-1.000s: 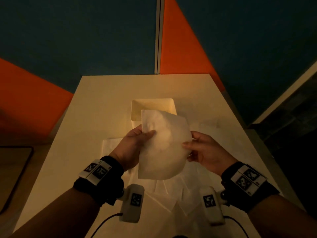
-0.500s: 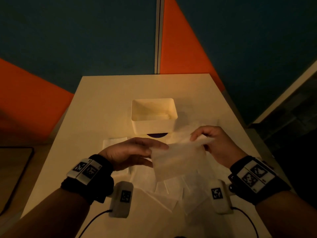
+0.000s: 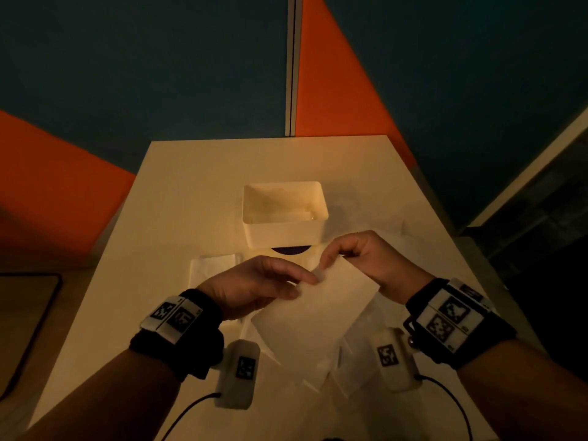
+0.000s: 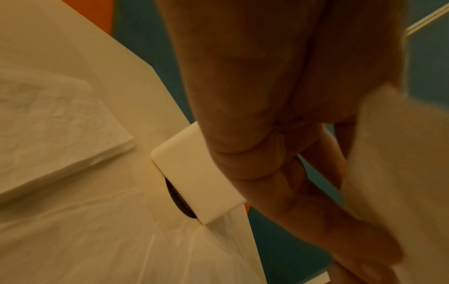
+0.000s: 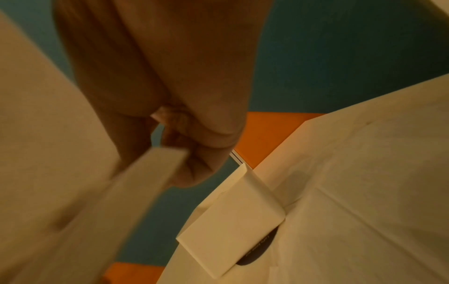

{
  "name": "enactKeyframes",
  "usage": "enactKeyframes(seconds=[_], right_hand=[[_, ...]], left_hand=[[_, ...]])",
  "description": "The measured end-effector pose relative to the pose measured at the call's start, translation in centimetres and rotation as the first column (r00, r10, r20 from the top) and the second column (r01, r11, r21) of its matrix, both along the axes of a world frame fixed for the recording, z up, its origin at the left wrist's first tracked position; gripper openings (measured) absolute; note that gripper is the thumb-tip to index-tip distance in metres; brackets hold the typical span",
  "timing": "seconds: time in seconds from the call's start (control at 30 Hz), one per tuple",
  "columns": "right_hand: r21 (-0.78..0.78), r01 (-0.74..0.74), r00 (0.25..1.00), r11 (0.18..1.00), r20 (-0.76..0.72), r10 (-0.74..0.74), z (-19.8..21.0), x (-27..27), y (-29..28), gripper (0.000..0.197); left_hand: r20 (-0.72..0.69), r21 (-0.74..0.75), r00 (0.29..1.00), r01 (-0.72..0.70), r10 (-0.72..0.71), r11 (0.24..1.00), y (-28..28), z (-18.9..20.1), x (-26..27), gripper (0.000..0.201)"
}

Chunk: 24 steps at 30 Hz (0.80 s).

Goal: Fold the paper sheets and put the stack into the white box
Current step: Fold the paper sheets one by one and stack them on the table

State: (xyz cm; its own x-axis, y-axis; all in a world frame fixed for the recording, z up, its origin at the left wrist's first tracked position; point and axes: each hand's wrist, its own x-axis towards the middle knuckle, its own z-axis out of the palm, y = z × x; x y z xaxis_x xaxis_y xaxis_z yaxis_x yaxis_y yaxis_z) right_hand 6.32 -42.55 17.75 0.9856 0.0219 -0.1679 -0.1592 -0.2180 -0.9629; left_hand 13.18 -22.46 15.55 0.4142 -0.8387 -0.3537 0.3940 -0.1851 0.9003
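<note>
A folded white paper sheet (image 3: pixel 313 316) hangs above the table between both hands. My left hand (image 3: pixel 257 286) pinches its upper left edge, fingers stretched toward the top corner. My right hand (image 3: pixel 359 254) pinches the top corner with curled fingers; in the right wrist view the sheet's doubled edge (image 5: pixel 150 173) sits between thumb and fingers. The white box (image 3: pixel 283 214) stands open just beyond the hands, with paper lying inside. A stack of folded sheets (image 3: pixel 211 268) lies left of the hands, seen too in the left wrist view as a stack (image 4: pixel 55 126).
Loose unfolded sheets (image 3: pixel 353 374) cover the table under the hands. A dark round disc (image 3: pixel 291 249) peeks from under the box. The pale table (image 3: pixel 197 173) ends near orange and blue wall panels. A dark tray edge (image 3: pixel 31 329) lies off the table, left.
The sheet, held up facing me a second ago, came down and is folded over. Both hands moved together toward its top corner.
</note>
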Motion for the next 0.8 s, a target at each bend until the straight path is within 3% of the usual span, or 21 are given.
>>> enactKeyframes(seconds=[0.17,0.3,0.4,0.5,0.67,0.73,0.8], right_hand=[[-0.040,0.145,0.984,0.989,-0.099,-0.148,-1.6,0.3,-1.8,0.028],[-0.394,0.274,0.920,0.877,-0.159,-0.359,-4.7,0.6,-4.7,0.031],[-0.681,0.058,0.902,0.730,-0.278,-0.331,-6.8,0.1,-6.2,0.052],[-0.826,-0.230,0.903,0.515,-0.378,-0.204,-7.5,-0.7,-6.2,0.083],[-0.854,-0.365,0.914,0.372,-0.405,-0.033,-8.8,-2.2,-5.5,0.108],[-0.861,-0.374,0.915,0.346,-0.402,-0.012,-9.2,-2.7,-5.2,0.112],[-0.860,-0.387,0.912,0.334,-0.411,-0.001,-9.6,-3.0,-5.0,0.115]], left_hand=[[0.031,0.007,0.992,-0.125,0.124,0.992,0.7,-0.7,0.4,0.043],[0.005,0.017,0.895,-0.445,0.445,0.895,1.7,-2.0,1.4,0.036],[0.039,0.078,0.785,-0.619,0.618,0.782,3.0,-3.5,2.4,0.033],[0.129,0.154,0.678,-0.735,0.724,0.660,4.5,-5.7,3.2,0.039],[0.428,0.300,0.622,-0.782,0.656,0.547,6.7,-9.2,3.6,0.042],[0.635,0.370,0.617,-0.771,0.464,0.519,7.5,-10.1,3.5,0.041],[0.754,0.389,0.588,-0.759,0.293,0.522,8.0,-10.6,3.2,0.043]])
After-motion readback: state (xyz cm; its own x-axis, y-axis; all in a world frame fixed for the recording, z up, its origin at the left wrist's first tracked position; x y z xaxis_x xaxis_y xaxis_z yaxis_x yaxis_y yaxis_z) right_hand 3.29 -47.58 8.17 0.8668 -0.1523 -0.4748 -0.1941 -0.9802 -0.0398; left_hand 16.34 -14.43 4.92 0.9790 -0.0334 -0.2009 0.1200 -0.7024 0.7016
